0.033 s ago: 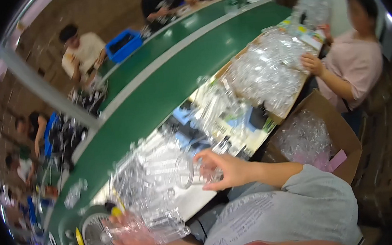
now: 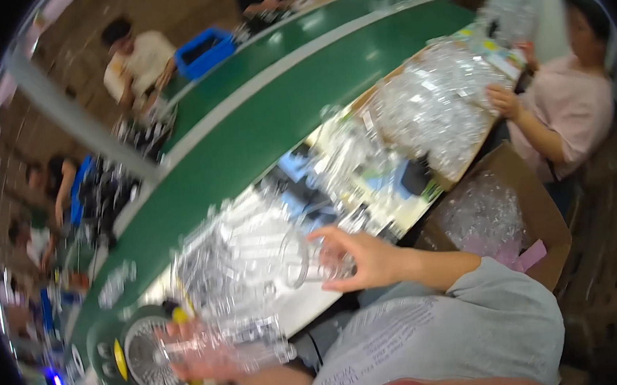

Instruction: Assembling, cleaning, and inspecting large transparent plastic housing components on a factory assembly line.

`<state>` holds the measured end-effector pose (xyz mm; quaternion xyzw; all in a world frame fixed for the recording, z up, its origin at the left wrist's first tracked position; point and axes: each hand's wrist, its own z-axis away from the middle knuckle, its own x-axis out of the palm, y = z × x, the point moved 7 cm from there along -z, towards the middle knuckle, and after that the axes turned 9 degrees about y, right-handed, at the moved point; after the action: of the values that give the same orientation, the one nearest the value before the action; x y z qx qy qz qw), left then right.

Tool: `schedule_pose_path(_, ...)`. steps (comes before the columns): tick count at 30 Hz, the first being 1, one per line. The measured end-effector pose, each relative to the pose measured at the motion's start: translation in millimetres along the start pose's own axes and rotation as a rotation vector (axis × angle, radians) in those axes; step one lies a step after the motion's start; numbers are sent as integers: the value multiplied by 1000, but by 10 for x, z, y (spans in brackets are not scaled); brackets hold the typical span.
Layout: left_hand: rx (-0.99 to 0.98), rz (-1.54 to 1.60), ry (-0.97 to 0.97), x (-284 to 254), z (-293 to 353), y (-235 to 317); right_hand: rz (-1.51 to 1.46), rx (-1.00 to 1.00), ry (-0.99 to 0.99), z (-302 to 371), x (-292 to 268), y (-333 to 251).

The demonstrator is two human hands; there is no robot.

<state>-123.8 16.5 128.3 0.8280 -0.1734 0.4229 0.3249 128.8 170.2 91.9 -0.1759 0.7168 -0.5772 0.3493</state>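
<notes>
We curl right hand (image 2: 369,260) fingers round one cup (image 2: 306,262), left hand (image 2: 199,354) fingers loosely round clear parts (image 2: 259,343); loose pile (image 2: 211,265) remains.

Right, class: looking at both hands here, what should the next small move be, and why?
Probably the right hand should bring its clear round plastic piece slightly closer to the clear plastic at the left hand: the two are apart, and the piece's wide rim faces leftward.
</notes>
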Motion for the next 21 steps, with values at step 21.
schedule_pose_path(21, 209, 273, 153, 67, -163, -238, 489, -472, 116, 104, 336, -306)
